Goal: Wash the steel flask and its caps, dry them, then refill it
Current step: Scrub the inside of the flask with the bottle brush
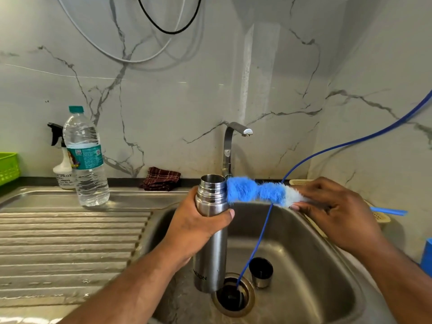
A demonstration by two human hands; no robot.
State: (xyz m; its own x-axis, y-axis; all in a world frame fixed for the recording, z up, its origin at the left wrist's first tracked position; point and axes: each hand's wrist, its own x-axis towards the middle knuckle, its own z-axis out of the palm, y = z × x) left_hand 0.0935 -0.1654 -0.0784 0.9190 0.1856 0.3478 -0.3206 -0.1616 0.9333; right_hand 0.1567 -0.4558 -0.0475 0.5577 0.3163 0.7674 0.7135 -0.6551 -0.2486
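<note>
The person stands at the sink [311, 253] with the steel flask [211, 258] held upright over the basin, its mouth open and its base just above the drain [233, 298]. The left hand [198, 228] grips the flask's upper body below the threaded neck, fingers wrapped behind it and thumb across the front. The right hand [336, 206] holds a bottle brush [254, 191] lying sideways, fingers curled round the white end of the bristles and the handle. The blue bristle tip touches the outside of the flask's neck.

A thin blue hose [350, 142] comes in from the far right, passes behind the brush and drops into the drain, crossing the space between the flask and a small steel cap [261, 272] standing open end up on the basin floor. The tap [230, 146] rises behind the flask's mouth.

To the left, on the ribbed drainboard [70, 235], stands a clear water bottle [85, 160] with a spray bottle [61, 164] just behind it. A folded dark red cloth [161, 178] lies against the far wall, and a green basket [8, 168] shows at the left edge.
</note>
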